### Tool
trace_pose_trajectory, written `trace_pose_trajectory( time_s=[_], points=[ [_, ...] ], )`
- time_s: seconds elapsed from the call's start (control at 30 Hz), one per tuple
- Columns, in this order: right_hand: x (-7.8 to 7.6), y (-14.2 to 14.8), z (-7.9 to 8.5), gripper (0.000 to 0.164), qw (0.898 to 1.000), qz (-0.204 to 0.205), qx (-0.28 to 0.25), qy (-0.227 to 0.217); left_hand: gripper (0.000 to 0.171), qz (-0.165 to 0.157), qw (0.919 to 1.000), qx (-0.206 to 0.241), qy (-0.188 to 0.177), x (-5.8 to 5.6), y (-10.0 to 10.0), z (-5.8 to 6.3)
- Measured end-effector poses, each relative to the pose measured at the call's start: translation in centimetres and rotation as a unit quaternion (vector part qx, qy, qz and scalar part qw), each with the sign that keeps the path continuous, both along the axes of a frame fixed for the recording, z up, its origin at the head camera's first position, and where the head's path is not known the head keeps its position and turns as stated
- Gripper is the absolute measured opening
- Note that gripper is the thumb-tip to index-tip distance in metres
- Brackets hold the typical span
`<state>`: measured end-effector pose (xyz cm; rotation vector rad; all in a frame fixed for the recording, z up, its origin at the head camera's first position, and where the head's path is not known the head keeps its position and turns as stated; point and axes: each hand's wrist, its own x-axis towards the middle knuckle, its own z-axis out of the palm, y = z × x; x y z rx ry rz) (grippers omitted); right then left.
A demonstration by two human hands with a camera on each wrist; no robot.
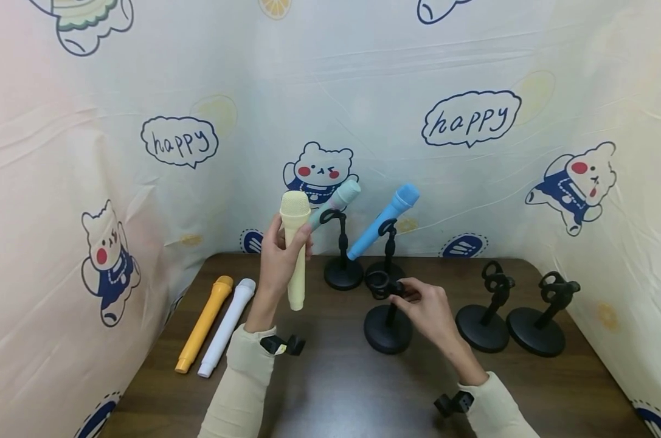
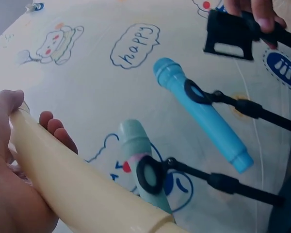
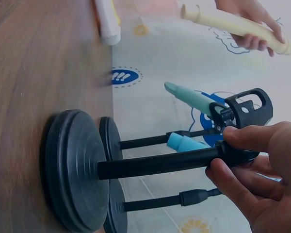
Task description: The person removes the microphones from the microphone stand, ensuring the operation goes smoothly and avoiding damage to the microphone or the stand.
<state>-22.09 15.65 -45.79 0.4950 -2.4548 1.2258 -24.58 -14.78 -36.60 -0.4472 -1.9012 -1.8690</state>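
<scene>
My left hand [image 1: 280, 258] grips a cream-yellow microphone [image 1: 295, 243], head up, above the table. My right hand [image 1: 430, 309] pinches the upper part of a black microphone stand [image 1: 389, 328] just under its ring-shaped clip [image 1: 381, 285]. In the right wrist view the thumb and fingers close around the neck of that stand [image 3: 160, 164]; its clip [image 3: 251, 108] holds nothing. Behind it, a mint-green microphone [image 1: 343, 194] and a blue microphone [image 1: 385, 220] sit tilted in the clips of two more black stands.
An orange microphone [image 1: 204, 325] and a white microphone [image 1: 227, 328] lie side by side on the left of the brown table [image 1: 330, 389]. Two black stands with bare clips, one [image 1: 482, 328] beside another [image 1: 536, 331], stand at the right. A printed cloth [image 1: 330, 79] hangs behind.
</scene>
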Motion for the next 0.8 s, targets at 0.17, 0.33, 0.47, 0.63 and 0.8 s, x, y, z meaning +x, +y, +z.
trace_pose_trajectory(
  time_s=[0.17, 0.33, 0.47, 0.63, 0.8],
  points=[
    [-0.1, 0.8, 0.1, 0.024, 1.000, -0.003, 0.002, 0.001, 0.040, 0.009, 0.9995, -0.009, -0.028, -0.1, -1.0, -1.2],
    [-0.1, 1.6, 0.2, 0.024, 1.000, -0.012, 0.002, 0.007, 0.048, 0.024, 0.9975, -0.025, -0.062, -0.2, -2.3, -2.5],
    [0.0, 2.3, 0.2, 0.025, 1.000, -0.024, 0.007, 0.005, 0.052, 0.037, 0.9950, -0.045, -0.082, -0.4, -3.4, -3.6],
    [0.1, 3.2, 0.4, 0.027, 0.999, -0.036, 0.013, 0.000, 0.057, 0.040, 0.9913, -0.069, -0.105, -0.5, -4.8, -5.1],
    [0.2, 4.1, 0.5, 0.025, 0.999, -0.047, 0.010, -0.003, 0.060, 0.065, 0.9819, -0.098, -0.149, -0.6, -6.0, -7.3]
  ],
)
